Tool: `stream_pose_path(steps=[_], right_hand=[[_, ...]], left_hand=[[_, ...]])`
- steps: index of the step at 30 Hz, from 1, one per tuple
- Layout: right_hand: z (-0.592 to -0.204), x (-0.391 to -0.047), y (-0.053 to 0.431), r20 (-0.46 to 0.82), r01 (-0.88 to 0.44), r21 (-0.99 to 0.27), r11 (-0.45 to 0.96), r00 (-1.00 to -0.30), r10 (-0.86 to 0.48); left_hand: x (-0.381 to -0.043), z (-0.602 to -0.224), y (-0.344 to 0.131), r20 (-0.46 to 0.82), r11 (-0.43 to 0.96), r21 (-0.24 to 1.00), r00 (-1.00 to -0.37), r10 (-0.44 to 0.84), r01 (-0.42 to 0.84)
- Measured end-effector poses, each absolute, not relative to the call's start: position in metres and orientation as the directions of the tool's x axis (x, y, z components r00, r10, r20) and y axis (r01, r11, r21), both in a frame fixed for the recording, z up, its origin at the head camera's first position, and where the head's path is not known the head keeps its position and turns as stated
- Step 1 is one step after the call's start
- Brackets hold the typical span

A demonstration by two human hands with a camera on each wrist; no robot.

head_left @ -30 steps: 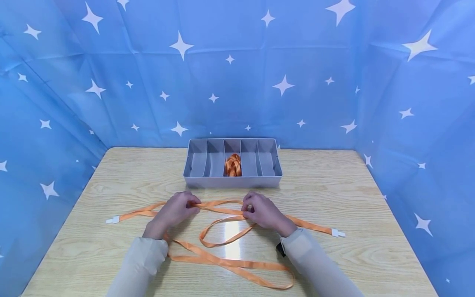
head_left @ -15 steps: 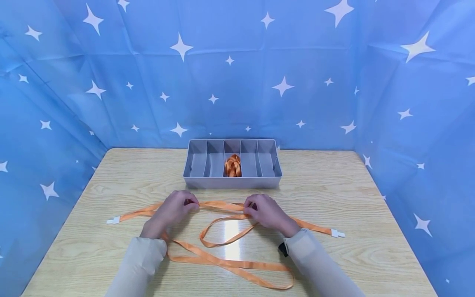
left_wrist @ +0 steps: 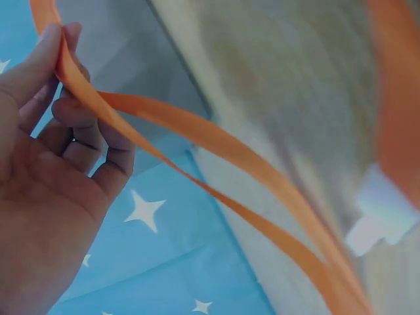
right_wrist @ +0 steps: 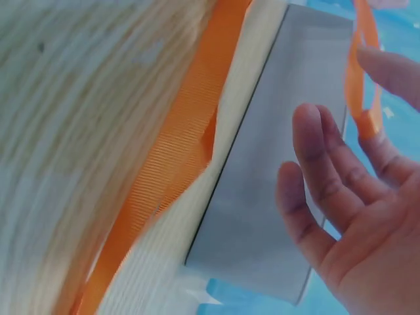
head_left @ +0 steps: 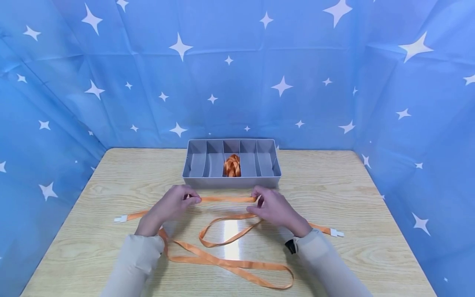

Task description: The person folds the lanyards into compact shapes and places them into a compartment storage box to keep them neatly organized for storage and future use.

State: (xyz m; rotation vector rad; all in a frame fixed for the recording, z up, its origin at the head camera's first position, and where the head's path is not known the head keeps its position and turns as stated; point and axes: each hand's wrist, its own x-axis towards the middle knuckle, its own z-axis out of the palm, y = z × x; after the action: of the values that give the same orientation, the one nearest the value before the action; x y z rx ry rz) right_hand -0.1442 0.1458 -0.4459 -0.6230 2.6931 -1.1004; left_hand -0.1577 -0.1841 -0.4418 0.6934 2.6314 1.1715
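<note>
Over the worktop (head_left: 334,181), head view: orange ribbon (head_left: 227,199) stretched between your left hand (head_left: 172,205) and right hand (head_left: 276,209), just in front of the grey tray (head_left: 231,182); a coiled ribbon (head_left: 232,166) sits in the tray's middle compartment.
Slack ribbon (head_left: 222,262), head view: loops lie nearer you; probably best kept clear of your sleeves (head_left: 142,251).
Pinch, left wrist view: fingers clamped on the ribbon, two strands trailing; you'd likely do well to lay them flat, untwisted.
Loop, right wrist view: ribbon hooked round one fingertip, thumb and that finger apart; gentle, even tension should stop it slipping off.
</note>
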Motion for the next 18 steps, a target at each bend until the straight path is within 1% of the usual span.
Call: stream_pose_path(steps=[4,9,14,18], right_hand=[[-0.444,-0.145,0.149,0.042,-0.314,-0.702,0.639,-0.914,-0.403],[-0.438,-0.145,0.154,0.067,-0.291,-0.738,0.609,-0.929,-0.363],[-0.431,-0.147,0.16,0.093,-0.274,-0.77,0.577,-0.942,-0.323],[-0.426,-0.147,0.163,0.118,-0.273,-0.785,0.556,-0.947,-0.298]], left_hand=[[-0.159,-0.433,-0.182,0.052,0.548,0.756,-0.868,0.493,0.357],[-0.159,-0.422,-0.179,0.059,0.517,0.78,-0.865,0.499,0.352],[-0.159,-0.412,-0.177,0.052,0.456,0.829,-0.858,0.511,0.322],[-0.159,-0.405,-0.174,0.02,0.437,0.854,-0.858,0.513,0.281]])
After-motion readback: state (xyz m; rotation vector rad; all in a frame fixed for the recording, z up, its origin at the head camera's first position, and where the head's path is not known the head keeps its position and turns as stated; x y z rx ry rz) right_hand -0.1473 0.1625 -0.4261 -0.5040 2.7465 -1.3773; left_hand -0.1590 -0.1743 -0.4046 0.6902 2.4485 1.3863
